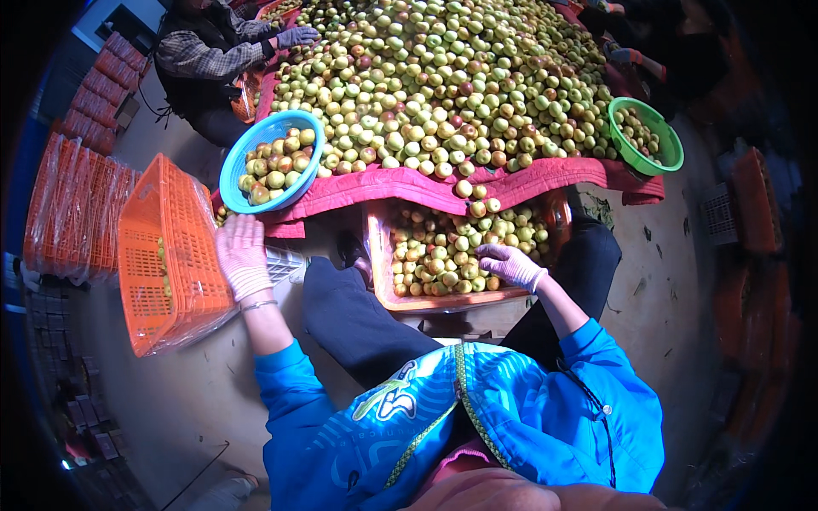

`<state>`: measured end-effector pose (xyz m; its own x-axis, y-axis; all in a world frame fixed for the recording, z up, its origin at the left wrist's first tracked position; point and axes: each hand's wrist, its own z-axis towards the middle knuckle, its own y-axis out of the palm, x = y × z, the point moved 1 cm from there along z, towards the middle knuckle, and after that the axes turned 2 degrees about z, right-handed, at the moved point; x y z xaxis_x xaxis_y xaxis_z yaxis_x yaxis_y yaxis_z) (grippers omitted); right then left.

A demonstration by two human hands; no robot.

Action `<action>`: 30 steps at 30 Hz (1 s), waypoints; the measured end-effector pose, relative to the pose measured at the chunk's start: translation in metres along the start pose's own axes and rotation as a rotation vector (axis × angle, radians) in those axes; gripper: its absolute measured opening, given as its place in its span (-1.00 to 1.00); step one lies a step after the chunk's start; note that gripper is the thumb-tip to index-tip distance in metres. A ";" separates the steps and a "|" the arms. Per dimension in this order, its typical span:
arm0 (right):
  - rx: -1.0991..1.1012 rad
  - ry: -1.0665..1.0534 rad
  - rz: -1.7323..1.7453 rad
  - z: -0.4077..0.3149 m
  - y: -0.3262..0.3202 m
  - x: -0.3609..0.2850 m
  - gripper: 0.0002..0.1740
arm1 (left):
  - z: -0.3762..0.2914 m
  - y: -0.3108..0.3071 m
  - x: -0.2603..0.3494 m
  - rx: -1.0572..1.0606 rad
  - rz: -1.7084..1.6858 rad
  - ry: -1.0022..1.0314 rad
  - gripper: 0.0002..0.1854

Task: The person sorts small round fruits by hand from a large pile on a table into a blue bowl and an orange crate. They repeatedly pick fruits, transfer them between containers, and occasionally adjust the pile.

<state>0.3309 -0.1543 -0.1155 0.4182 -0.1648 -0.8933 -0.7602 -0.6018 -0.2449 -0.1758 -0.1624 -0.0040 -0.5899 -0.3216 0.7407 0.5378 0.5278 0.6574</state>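
My left hand (243, 255), in a striped knit glove, has its fingers stretched out just below a blue plastic basket (229, 175) of round fruit. Its palm is hidden, and an orange plastic crate (185, 255) stands close on its left. Between my knees a lined orange crate (383, 281) holds many small green and reddish fruits (441, 268), which look like jujubes. Over the right part of that crate hangs my gloved right hand (511, 265), fingers slightly bent and apart, with no fruit visible in it. A few fruits (478, 198) lie at the cloth's edge above the crate.
A large fruit heap (434, 96) covers a table draped in red cloth (396, 185). At its right corner sits a green basket (674, 144). Co-workers' gloved hands (297, 36) are at both sides. Stacked orange crates (70, 204) stand at the left.
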 end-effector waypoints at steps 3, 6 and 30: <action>0.008 0.158 0.103 -0.001 -0.049 -0.019 -0.52 | -0.020 0.044 -0.094 -0.210 0.222 -0.223 -0.46; 0.135 -0.076 0.050 0.012 -0.088 -0.032 -0.50 | -0.015 0.082 -0.160 -0.259 0.252 -0.463 -0.44; 0.275 -0.370 -0.247 0.283 -0.155 -0.033 -0.48 | 0.101 0.140 -0.299 -0.434 1.146 -0.422 -0.38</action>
<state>0.2936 0.1658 -0.1548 0.4361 0.2731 -0.8575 -0.7840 -0.3524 -0.5110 0.0152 0.0874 -0.1476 0.2331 0.4547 0.8596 0.9632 0.0138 -0.2684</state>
